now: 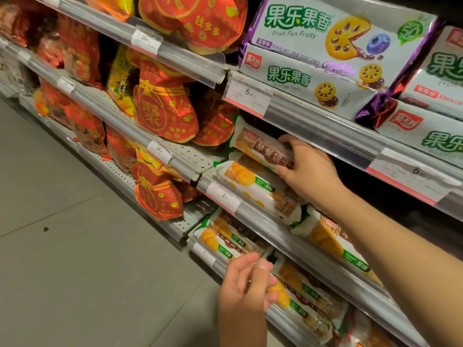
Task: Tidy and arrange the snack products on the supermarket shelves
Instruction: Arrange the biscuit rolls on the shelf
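A supermarket aisle with a grey tiled floor (82, 259) and tiered shelves (313, 121) running along the right. Red and gold bags (165, 113) fill the left bays; white boxes (325, 53) sit on the top tier. The right hand (305, 169) reaches under that tier, fingers and thumb curled round a biscuit pack (260, 146) lying atop other packs (258, 191) on the middle shelf. The left hand (248, 284) is lower, fingers loosely spread, thumb resting on a pack (298, 299) at the bottom shelf's front rail.
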Action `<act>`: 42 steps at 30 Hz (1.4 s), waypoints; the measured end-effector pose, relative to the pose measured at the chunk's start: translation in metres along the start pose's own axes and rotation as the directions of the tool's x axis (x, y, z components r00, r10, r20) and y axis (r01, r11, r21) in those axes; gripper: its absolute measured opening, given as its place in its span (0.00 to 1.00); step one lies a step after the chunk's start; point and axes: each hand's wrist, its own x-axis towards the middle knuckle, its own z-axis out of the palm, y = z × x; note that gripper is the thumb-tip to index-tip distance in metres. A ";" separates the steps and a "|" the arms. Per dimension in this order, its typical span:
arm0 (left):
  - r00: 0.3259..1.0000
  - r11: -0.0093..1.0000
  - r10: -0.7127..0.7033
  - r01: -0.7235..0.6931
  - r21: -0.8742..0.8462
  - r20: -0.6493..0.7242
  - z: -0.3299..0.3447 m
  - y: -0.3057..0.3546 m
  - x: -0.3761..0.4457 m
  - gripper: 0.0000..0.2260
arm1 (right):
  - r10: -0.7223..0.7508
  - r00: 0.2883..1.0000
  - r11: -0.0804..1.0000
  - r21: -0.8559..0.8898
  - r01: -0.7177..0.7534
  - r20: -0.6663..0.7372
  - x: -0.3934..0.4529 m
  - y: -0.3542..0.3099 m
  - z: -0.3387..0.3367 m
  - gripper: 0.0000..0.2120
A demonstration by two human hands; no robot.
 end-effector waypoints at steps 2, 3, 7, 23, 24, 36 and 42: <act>1.000 1.000 -0.001 0.001 -0.006 -0.005 0.001 0.001 -0.002 0.06 | 0.035 0.998 0.999 0.012 -0.036 0.054 0.014 0.001 0.008 0.27; 1.000 1.000 0.000 0.000 -0.013 -0.007 0.001 0.001 -0.002 0.06 | 0.037 0.997 0.999 0.010 -0.037 0.065 0.017 0.000 0.012 0.27; 1.000 0.998 0.003 -0.004 -0.058 -0.011 0.003 0.001 -0.002 0.05 | 0.002 1.000 1.000 -0.026 -0.001 0.020 0.017 -0.006 0.016 0.27; 0.999 0.999 0.028 -0.029 -0.022 -0.027 0.001 -0.006 0.007 0.05 | 0.005 0.977 0.995 -0.094 0.015 0.214 0.008 0.021 0.025 0.31; 0.999 0.999 0.030 -0.030 -0.017 -0.022 0.001 -0.006 0.007 0.05 | 0.001 0.977 0.995 -0.094 0.019 0.215 0.006 0.021 0.026 0.31; 0.944 0.814 0.236 -0.322 0.484 0.230 0.004 -0.026 0.021 0.13 | -0.472 0.876 0.861 -0.267 0.433 -0.102 -0.139 0.032 -0.068 0.17; 0.886 0.499 0.311 -0.461 0.734 0.345 0.025 -0.017 0.004 0.15 | -0.156 0.929 0.934 -0.357 0.027 -0.335 -0.208 0.105 -0.158 0.21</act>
